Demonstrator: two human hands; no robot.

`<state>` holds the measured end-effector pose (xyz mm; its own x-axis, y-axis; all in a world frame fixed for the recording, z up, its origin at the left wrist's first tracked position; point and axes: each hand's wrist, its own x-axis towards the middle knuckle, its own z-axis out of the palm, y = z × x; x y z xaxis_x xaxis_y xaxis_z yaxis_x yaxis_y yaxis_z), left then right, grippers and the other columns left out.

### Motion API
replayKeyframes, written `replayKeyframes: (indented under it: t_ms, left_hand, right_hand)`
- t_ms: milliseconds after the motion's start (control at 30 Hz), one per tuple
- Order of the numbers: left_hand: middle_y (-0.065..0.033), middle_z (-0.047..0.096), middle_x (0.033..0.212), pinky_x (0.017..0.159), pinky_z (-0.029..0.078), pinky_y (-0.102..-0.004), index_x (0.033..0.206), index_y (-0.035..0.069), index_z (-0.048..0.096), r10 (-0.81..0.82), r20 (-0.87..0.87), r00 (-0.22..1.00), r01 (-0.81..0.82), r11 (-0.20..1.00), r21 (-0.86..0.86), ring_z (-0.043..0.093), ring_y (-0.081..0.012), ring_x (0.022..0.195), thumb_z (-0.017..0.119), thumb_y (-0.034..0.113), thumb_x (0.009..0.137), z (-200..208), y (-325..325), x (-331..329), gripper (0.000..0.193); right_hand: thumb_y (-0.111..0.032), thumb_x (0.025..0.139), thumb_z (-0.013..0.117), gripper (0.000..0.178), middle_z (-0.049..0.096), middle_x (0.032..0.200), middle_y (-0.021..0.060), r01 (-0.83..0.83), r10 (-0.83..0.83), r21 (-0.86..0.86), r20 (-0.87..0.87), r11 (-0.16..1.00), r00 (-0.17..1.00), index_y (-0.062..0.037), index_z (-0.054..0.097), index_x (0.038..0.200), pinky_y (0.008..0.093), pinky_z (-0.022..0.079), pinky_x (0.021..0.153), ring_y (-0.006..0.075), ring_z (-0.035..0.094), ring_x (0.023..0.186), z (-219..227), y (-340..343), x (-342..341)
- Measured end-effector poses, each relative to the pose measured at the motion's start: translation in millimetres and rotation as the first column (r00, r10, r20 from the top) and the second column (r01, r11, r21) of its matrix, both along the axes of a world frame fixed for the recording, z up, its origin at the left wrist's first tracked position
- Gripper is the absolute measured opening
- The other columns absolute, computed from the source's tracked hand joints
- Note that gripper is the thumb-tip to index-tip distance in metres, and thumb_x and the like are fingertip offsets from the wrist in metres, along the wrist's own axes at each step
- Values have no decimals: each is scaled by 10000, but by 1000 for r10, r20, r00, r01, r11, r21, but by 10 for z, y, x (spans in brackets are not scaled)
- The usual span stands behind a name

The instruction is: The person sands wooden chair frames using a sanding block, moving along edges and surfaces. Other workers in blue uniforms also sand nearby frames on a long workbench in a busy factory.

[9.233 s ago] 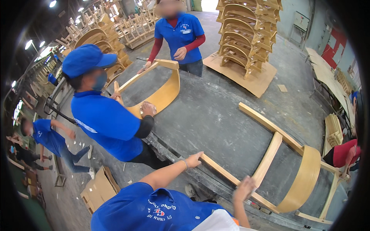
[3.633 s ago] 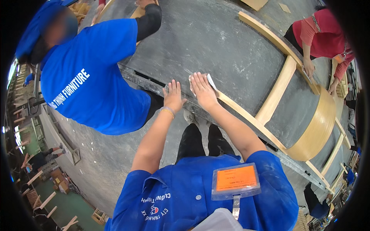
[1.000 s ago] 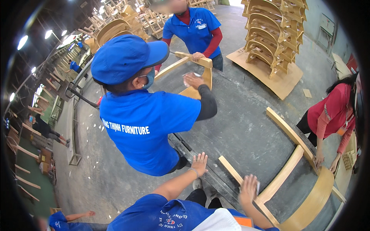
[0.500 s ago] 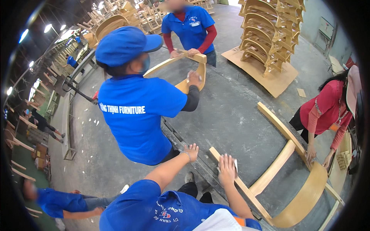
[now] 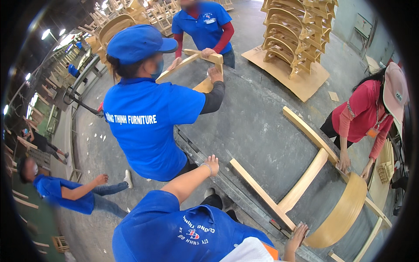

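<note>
A light wooden chair frame (image 5: 302, 181) with a wide curved back panel (image 5: 342, 214) lies on the grey worktable (image 5: 257, 131) to my right. My right hand (image 5: 297, 236) presses on the end of the frame's near rail (image 5: 262, 192), beside the curved panel. A small pale pad, now mostly hidden, is under its fingers. My left hand (image 5: 212, 165) rests on the table's near edge, fingers stretched out and holding nothing. Across the table, a person in a red top (image 5: 355, 109) has both hands on the frame's far rail (image 5: 312, 133).
To the left, a person in a blue cap (image 5: 139, 105) and another in a blue shirt (image 5: 203, 26) handle a second wooden frame (image 5: 179, 67). Stacked curved chair parts (image 5: 288, 39) stand on a board behind the table. Someone in blue (image 5: 70, 190) walks at lower left.
My right hand has slid along the near rail toward the curved panel. My left hand stays near the table edge. The person at lower left has stepped forward, and the view has shifted slightly.
</note>
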<state>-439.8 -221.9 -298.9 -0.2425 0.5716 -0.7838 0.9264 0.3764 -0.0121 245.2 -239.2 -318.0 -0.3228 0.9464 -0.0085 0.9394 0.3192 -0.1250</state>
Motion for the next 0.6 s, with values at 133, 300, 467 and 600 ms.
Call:
replayKeyframes:
  t_ms: [133,300,467,600]
  left_hand:
    - [-355,38,1724,1283,197,-596,1653,-87,104,-10,-19,1000,10,1000,-13,159,-513,1595,512,178,975,-78,18,21,835]
    - [-430,121,1673,1266,237,-600,1608,-145,164,-58,-97,994,64,996,58,235,-576,1547,581,164,929,-181,-7,56,855]
    - [-427,96,1681,1284,202,-579,1610,-163,147,-62,-126,990,68,997,42,191,-571,1564,584,121,936,-169,-9,141,852]
    - [-433,84,1678,1290,196,-571,1615,-157,137,-60,-122,991,63,998,15,186,-564,1567,606,111,917,-31,36,215,883]
  right_hand:
    - [33,964,450,663,346,1664,286,-7,12,18,-266,1000,964,42,331,1616,543,174,1304,466,250,1580,-46,38,-956]
    - [-8,959,524,667,396,1656,201,-164,149,-36,-252,986,956,-69,400,1612,558,228,1285,416,302,1569,163,377,-2599]
    - [-87,944,542,695,377,1673,160,-304,306,60,-318,951,897,-82,379,1619,589,307,1233,408,319,1563,149,659,-3771]
    - [-188,982,561,672,354,1697,136,-482,478,31,-210,875,853,-105,378,1624,561,296,1244,390,262,1586,166,910,-4656]
